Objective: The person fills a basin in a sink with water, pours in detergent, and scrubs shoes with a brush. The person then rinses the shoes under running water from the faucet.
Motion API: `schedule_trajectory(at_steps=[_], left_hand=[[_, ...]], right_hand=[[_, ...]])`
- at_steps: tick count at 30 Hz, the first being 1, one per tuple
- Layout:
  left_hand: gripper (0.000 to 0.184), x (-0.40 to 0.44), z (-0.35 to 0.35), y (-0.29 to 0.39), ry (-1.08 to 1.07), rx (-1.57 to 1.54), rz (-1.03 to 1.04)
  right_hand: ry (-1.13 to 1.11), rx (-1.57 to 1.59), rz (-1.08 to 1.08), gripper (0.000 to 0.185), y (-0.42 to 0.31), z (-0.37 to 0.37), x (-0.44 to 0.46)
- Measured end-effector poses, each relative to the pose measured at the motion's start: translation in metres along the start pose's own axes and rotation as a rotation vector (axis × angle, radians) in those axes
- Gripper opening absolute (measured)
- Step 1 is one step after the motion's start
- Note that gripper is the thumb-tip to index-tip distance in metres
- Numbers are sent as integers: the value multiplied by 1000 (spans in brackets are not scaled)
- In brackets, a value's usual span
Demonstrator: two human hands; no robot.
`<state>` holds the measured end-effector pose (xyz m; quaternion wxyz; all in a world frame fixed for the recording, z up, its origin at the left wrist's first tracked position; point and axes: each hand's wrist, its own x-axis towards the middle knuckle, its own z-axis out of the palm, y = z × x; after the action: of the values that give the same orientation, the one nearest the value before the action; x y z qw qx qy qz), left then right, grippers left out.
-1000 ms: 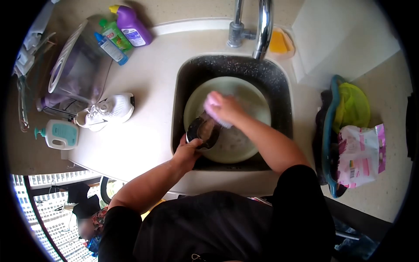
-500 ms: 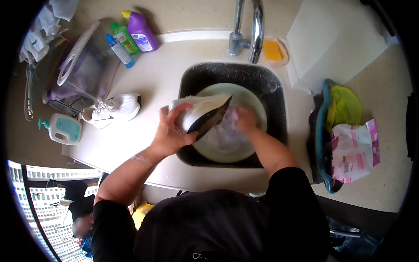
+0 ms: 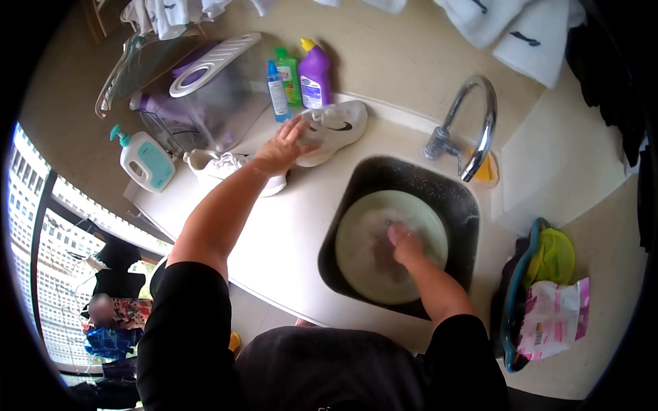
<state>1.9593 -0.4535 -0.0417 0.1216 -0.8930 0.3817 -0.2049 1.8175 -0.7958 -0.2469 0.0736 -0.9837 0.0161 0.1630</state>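
A white sneaker with a black swoosh [image 3: 343, 133] rests on the counter by the bottles. My left hand [image 3: 284, 145] is at the near end of this shoe, fingers spread and slightly blurred, not wrapped round it. A second white sneaker [image 3: 218, 168] lies behind my left wrist, partly covered by it. Over at the sink, my right hand [image 3: 406, 245] dips into a pale basin [image 3: 439, 264] of cloudy, soapy water. Its fingers are curled, with something pinkish at their tips that I cannot make out.
The basin sits in a dark sink [image 3: 373, 171] below a chrome faucet [image 3: 490, 116]. Cleaner bottles [image 3: 315, 75], a clear bin [image 3: 229, 96] and a pump bottle [image 3: 147, 161] stand left. A blue-rimmed tray [image 3: 514, 301] with a pink-white packet [image 3: 554, 318] is at right.
My left hand has carried the sneaker from above the basin to the counter at the left, and its fingers have spread. My right hand stays in the basin. The view has shifted.
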Motion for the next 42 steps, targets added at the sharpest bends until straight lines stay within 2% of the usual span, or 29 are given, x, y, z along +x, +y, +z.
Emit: schedule_trajectory(at_steps=[1,3,5,7,8,9,12,13,15,16,17,19,21,22,23,24,25,26,27,29,30,32,34,35,36,38,39,40,42], left_hand=[[61,-5,11,-15,73,107,35],[52,-24,-37,-16,-18,-336,-334],[34,-55,-43,-44,-37,-416,-589],[48,-77,-63,-57,-391,-285,-861],[56,-83,-58,-58,-289,-294,-834],[56,-96,-45,-69,-381,-289,-838],[46,-109,-16,-94,-596,-431,-861],[42,-112,-12,-98,-662,-507,-869],[33,-107,-24,-87,-559,-1212,-1196],[30,-107,-28,-81,-475,-1576,-1340],[28,-119,-10,-70,-425,-1634,-1433],[26,-112,-34,-29,-427,-1723,-1408],[31,-104,-53,9,-493,-2000,-1078],[35,-94,-62,28,-526,-2017,-986],[39,-80,-67,47,-514,-2008,-808],[41,-65,-64,69,-416,-1909,-689],[39,-46,-56,93,-381,-1825,-669],[23,-29,-47,116,-255,-1734,-447],[20,-12,-54,138,-111,-1594,-288],[15,11,-26,180,15,-1212,-165],[16,15,-16,195,-48,-1157,-156],[19,13,-5,216,-232,-1094,-286],[26,3,27,235,-388,-1044,-219],[30,-2,47,242,-463,-1013,-189],[34,-6,69,249,-462,-1242,-106],[41,-7,102,257,-455,-1693,65],[46,1,84,250,-661,-1642,-63],[45,1,86,251,-717,-1688,-199],[43,2,97,249,-808,-1759,-486]], right_hand=[[7,-37,9,68,-5,-4,-3],[15,-108,33,68,-13,-12,-9],[79,108,177,67,3,5,8],[81,182,268,66,2,8,11],[60,148,282,66,-12,-8,7],[30,115,299,66,-22,-13,0],[-79,-176,-19,66,-40,-9,-4],[-33,-41,29,65,-36,-4,4],[63,218,131,64,-18,3,26],[94,122,110,64,-16,7,25],[118,36,96,64,-21,10,15],[118,-147,-3,67,-19,29,11],[145,-27,30,64,-17,28,2],[161,28,46,63,-15,23,-2],[208,86,172,59,-13,6,-5],[229,170,281,58,-5,-4,-3],[219,294,340,57,3,-9,-1],[153,450,341,56,9,-11,4],[55,675,313,55,19,-11,6],[-189,1211,265,53,40,-18,-2],[-255,1404,261,53,50,-28,-11],[-184,1551,238,51,68,-45,-27],[158,1407,190,52,77,-49,-26],[298,1167,127,49,74,-55,-20],[422,920,69,47,63,-62,-20],[399,655,47,49,-5,-109,-43],[484,539,35,49,-33,-102,-38],[565,422,15,48,-54,-95,-36],[665,450,-123,48,-67,-71,-35]])
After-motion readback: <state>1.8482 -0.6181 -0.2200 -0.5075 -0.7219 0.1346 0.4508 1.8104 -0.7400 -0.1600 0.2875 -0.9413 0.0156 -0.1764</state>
